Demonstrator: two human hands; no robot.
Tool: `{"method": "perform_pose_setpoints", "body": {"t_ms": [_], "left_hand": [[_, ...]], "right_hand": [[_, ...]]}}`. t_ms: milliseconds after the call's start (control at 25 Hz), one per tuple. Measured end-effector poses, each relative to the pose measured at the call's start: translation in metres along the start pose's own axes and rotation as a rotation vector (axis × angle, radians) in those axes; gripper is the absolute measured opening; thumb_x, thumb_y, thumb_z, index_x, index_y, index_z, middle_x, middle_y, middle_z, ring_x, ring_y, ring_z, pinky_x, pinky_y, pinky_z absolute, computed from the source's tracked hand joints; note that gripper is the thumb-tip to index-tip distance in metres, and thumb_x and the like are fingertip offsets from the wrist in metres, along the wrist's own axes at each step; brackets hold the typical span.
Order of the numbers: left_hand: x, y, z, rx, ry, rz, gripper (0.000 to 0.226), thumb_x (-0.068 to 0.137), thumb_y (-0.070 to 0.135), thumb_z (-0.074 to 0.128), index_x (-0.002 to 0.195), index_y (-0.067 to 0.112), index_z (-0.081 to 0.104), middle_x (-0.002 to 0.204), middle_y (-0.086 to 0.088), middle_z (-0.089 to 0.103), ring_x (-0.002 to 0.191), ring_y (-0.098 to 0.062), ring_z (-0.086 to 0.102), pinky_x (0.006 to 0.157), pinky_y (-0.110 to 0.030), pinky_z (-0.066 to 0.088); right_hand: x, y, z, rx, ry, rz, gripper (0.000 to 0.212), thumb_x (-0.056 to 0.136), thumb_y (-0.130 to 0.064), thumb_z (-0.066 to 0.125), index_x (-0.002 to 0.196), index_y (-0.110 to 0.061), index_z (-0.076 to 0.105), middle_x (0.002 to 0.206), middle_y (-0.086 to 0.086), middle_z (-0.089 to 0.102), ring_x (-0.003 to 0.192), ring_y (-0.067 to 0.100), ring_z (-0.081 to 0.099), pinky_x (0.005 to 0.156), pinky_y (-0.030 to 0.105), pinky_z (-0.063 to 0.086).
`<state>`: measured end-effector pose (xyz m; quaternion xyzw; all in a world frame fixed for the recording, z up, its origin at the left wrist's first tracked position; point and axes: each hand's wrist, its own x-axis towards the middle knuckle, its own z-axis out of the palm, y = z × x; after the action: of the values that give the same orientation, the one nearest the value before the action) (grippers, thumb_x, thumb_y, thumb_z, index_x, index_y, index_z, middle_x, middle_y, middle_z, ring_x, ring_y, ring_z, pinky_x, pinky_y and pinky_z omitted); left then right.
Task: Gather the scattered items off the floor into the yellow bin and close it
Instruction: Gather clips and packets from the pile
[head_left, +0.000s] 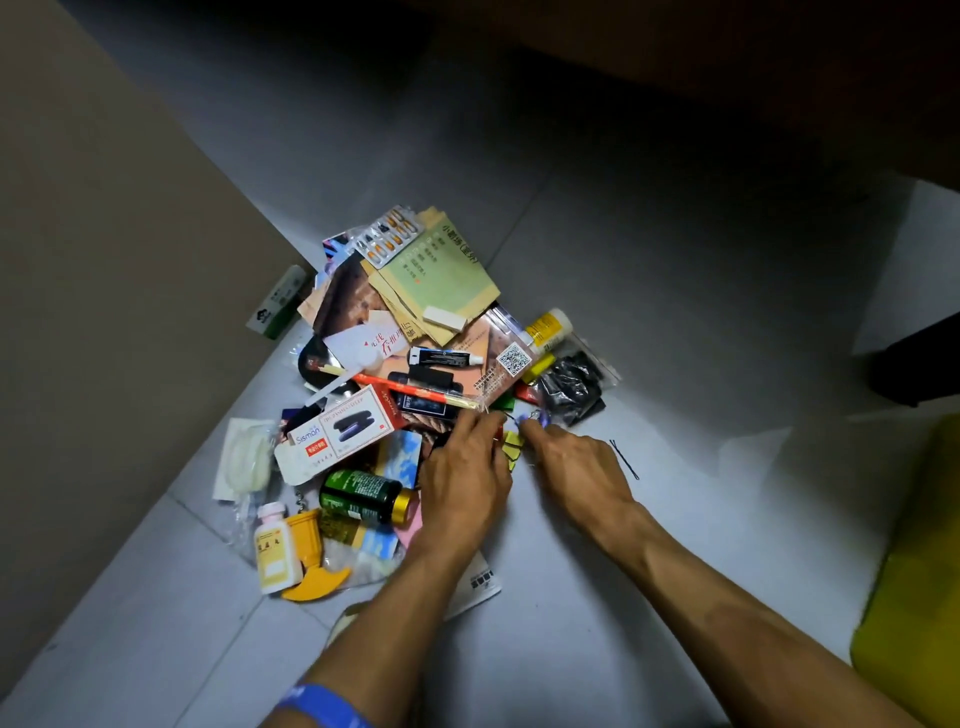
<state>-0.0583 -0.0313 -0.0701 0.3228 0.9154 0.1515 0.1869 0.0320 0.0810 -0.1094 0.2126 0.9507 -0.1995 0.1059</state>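
Pile (415, 374): light, loose, slippery cards; scoop from edges. Left hand (462, 478) and right hand (576, 462) fingers curled at small clips (511, 444); grasp not discernible.

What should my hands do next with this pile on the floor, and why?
Probably close both hands on the small bits at the pile's near edge and lift them toward the yellow bin. The left hand and right hand already meet at the yellow clips, nothing looks lifted yet, and the bin sits at the right.
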Motion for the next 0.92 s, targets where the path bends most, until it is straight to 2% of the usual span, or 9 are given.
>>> {"method": "perform_pose_setpoints", "body": {"t_ms": [160, 240, 320, 440, 480, 600, 760, 840, 920], "left_hand": [[0.024, 0.007, -0.001, 0.269, -0.166, 0.074, 0.021, 0.096, 0.013, 0.048, 0.113, 0.015, 0.059, 0.121, -0.006, 0.053, 0.09, -0.03, 0.064, 0.073, -0.041, 0.05], [0.027, 0.009, 0.001, 0.177, -0.157, -0.008, 0.015, 0.091, 0.018, 0.049, 0.098, 0.012, 0.061, 0.108, -0.008, 0.057, 0.084, -0.03, 0.062, 0.071, -0.038, 0.048], [0.024, 0.008, 0.001, 0.076, -0.166, -0.074, 0.021, 0.087, 0.024, 0.046, 0.087, 0.011, 0.062, 0.097, -0.011, 0.061, 0.079, -0.031, 0.06, 0.074, -0.039, 0.05], [0.021, -0.004, -0.002, 0.046, -0.154, -0.047, 0.023, 0.088, 0.021, 0.046, 0.085, 0.013, 0.067, 0.089, -0.011, 0.066, 0.078, -0.031, 0.062, 0.068, -0.035, 0.049], [0.02, -0.009, -0.003, 0.046, -0.163, -0.026, 0.019, 0.086, 0.018, 0.048, 0.084, 0.013, 0.067, 0.087, -0.01, 0.066, 0.08, -0.033, 0.064, 0.066, -0.035, 0.048], [0.022, -0.02, -0.006, 0.105, -0.236, 0.032, 0.014, 0.084, 0.011, 0.054, 0.09, 0.015, 0.066, 0.092, -0.01, 0.067, 0.089, -0.035, 0.064, 0.068, -0.036, 0.048], [0.023, -0.028, -0.013, 0.076, -0.302, 0.12, 0.026, 0.082, 0.02, 0.055, 0.106, 0.022, 0.066, 0.109, -0.006, 0.068, 0.098, -0.032, 0.064, 0.078, -0.036, 0.05], [0.024, -0.036, -0.02, 0.129, -0.301, 0.147, 0.038, 0.078, 0.018, 0.055, 0.114, 0.027, 0.064, 0.115, 0.0, 0.067, 0.099, -0.029, 0.064, 0.073, -0.033, 0.045], [0.021, -0.041, -0.021, 0.311, -0.269, 0.276, 0.034, 0.077, 0.007, 0.055, 0.104, 0.026, 0.061, 0.11, 0.006, 0.066, 0.092, -0.026, 0.067, 0.063, -0.03, 0.037]], "right_hand": [[-0.018, 0.007, 0.004, 0.095, 0.049, 0.089, 0.016, 0.099, -0.034, 0.041, 0.109, -0.024, 0.05, 0.1, 0.008, 0.07, 0.085, 0.034, 0.065, 0.07, 0.037, 0.047], [-0.021, 0.008, 0.005, 0.091, 0.117, 0.144, 0.02, 0.096, -0.042, 0.045, 0.1, -0.023, 0.048, 0.095, 0.005, 0.068, 0.08, 0.032, 0.064, 0.063, 0.035, 0.044], [-0.02, 0.009, 0.006, 0.065, 0.151, 0.211, 0.027, 0.095, -0.048, 0.047, 0.101, -0.022, 0.049, 0.093, 0.004, 0.066, 0.077, 0.032, 0.064, 0.059, 0.033, 0.038], [-0.016, 0.01, 0.009, 0.11, 0.132, 0.305, 0.015, 0.095, -0.039, 0.049, 0.099, -0.024, 0.049, 0.09, 0.004, 0.068, 0.076, 0.029, 0.062, 0.059, 0.03, 0.034], [-0.016, 0.012, 0.009, 0.207, 0.126, 0.341, 0.007, 0.093, -0.032, 0.051, 0.097, -0.026, 0.048, 0.088, 0.003, 0.068, 0.073, 0.027, 0.06, 0.059, 0.03, 0.036], [-0.021, 0.019, 0.006, 0.722, 0.143, 0.521, 0.019, 0.085, -0.021, 0.057, 0.099, -0.03, 0.049, 0.086, -0.008, 0.063, 0.069, 0.017, 0.059, 0.06, 0.031, 0.044], [-0.025, 0.02, -0.001, 1.38, 0.105, 0.683, 0.014, 0.07, -0.009, 0.051, 0.078, -0.018, 0.058, 0.06, 0.014, 0.052, 0.042, 0.022, 0.046, 0.041, 0.028, 0.043], [-0.023, 0.016, -0.002, 1.371, 0.056, 0.681, 0.011, 0.077, -0.014, 0.06, 0.069, -0.017, 0.054, 0.056, 0.012, 0.049, 0.041, 0.022, 0.045, 0.042, 0.03, 0.047], [-0.021, 0.012, 0.002, 1.124, 0.071, 0.621, 0.034, 0.084, -0.038, 0.068, 0.063, -0.019, 0.05, 0.054, -0.001, 0.053, 0.045, 0.017, 0.05, 0.047, 0.027, 0.045]]}}
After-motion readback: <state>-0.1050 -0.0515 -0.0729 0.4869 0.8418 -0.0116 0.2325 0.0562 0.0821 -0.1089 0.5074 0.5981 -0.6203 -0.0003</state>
